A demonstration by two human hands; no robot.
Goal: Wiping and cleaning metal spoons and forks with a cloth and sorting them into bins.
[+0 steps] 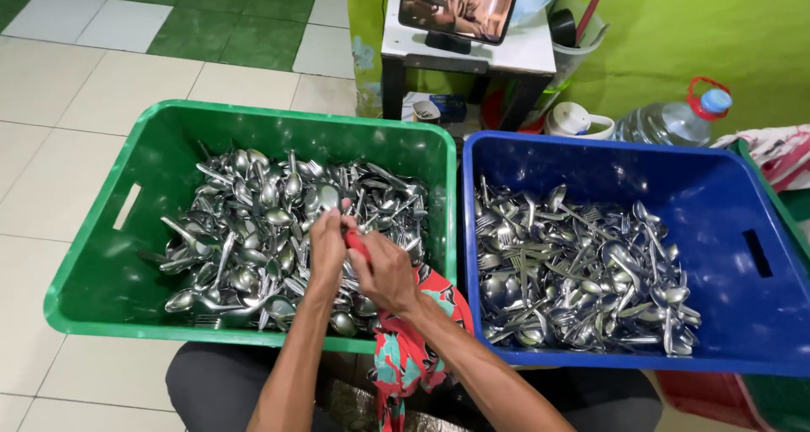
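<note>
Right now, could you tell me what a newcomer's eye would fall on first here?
Two big crates stand side by side on the tiled floor: a green crate at left and a blue crate at right, each heaped with steel spoons and forks. Over the green one, the left hand and right hand meet, working a red patterned cloth on a piece of cutlery.

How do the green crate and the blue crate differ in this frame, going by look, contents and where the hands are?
The green crate sits at the left, the blue crate at the right. Both hands, the left hand and the right hand, work over the green crate's cutlery with a red cloth between them; no hand is over the blue crate. The green crate's pile looks mostly spoons, the blue crate's shows many forks too. Both are rectangular plastic crates holding loose steel cutlery.
</note>
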